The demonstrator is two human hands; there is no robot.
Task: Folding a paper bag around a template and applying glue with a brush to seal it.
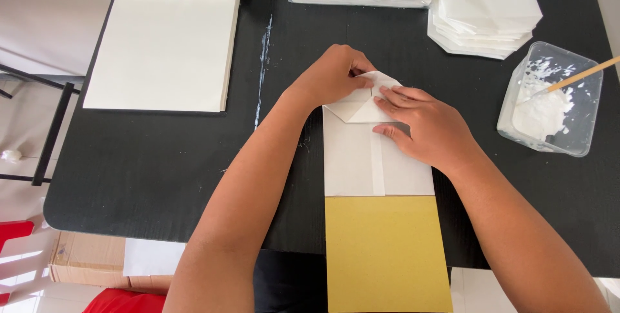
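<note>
White paper bag lies flat mid black worktop, its near end on a yellow card sheet. Left hand pinches the folded flap at the bag's far end, fingers closed on paper. Right hand presses flat on the bag's right side, fingers spread. Right of the bag: clear tub of white paste with a stick. Left of the bag: white sheet stack. Beyond it: folded white bags.
</note>
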